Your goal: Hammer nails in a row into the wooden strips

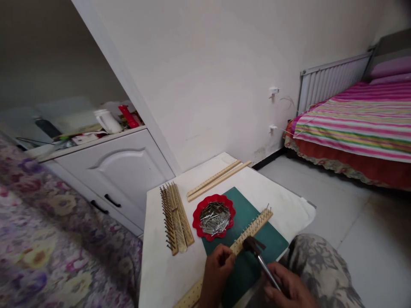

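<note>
A long wooden strip [253,228] studded with nails along its far half lies across a green cutting mat [253,205]. My left hand [217,269] rests on the strip near its middle, with its fingers pinched together at a spot on the wood; what they hold is too small to make out. My right hand [287,288] is wrapped round the metal handle of a small hammer [257,252]. The hammer's dark head hovers just over the strip, right of my left fingertips.
A red dish of loose nails [214,217] sits on the mat's left side. Several finished nailed strips [175,220] lie left of it, and two bare strips [218,179] at the far edge of the white table [160,273]. White cabinet at left, bed at right.
</note>
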`<action>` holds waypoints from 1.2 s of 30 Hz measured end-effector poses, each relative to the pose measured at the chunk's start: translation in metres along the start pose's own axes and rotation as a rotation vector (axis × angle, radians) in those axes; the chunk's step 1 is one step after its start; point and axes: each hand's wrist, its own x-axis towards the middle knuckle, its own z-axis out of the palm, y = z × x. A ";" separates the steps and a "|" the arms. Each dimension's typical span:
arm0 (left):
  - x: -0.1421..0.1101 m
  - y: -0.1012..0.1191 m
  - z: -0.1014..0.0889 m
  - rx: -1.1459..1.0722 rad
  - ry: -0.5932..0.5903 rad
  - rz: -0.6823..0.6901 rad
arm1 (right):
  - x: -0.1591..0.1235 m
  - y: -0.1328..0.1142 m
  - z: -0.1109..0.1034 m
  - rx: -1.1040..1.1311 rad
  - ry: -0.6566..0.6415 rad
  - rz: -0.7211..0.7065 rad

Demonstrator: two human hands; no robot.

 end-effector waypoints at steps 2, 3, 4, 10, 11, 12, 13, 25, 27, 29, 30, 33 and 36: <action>-0.007 0.000 0.013 -0.110 -0.084 0.008 | 0.004 -0.012 0.003 0.022 0.097 -0.039; -0.010 0.000 0.018 -0.144 -0.120 0.014 | 0.006 -0.017 0.005 0.029 0.149 -0.046; -0.012 0.001 0.023 -0.166 -0.151 0.017 | 0.009 -0.021 0.007 0.040 0.169 -0.036; -0.019 0.003 0.039 -0.126 -0.224 0.093 | 0.019 -0.022 0.013 0.173 0.252 0.022; -0.020 0.003 0.039 -0.106 -0.232 0.112 | 0.020 -0.021 0.013 0.181 0.266 0.022; -0.021 0.003 0.039 -0.087 -0.242 0.126 | 0.020 -0.021 0.013 0.182 0.276 0.022; -0.022 0.003 0.039 -0.072 -0.253 0.136 | 0.020 -0.020 0.012 0.179 0.285 0.022; -0.023 0.000 0.047 -0.052 -0.271 0.193 | 0.015 -0.020 0.011 0.192 0.293 0.057; -0.026 0.001 0.049 -0.159 -0.305 0.106 | 0.015 -0.018 0.010 0.198 0.295 0.038; -0.028 0.000 0.051 -0.301 -0.338 0.000 | 0.016 -0.016 0.009 0.200 0.313 0.019; -0.030 -0.001 0.051 -0.369 -0.338 -0.039 | 0.016 -0.016 0.008 0.199 0.324 0.013; -0.032 0.000 0.051 -0.511 -0.256 -0.085 | 0.015 -0.013 0.006 0.202 0.348 0.004; -0.032 0.005 0.046 -0.605 -0.221 -0.072 | 0.013 -0.012 0.006 0.226 0.346 0.002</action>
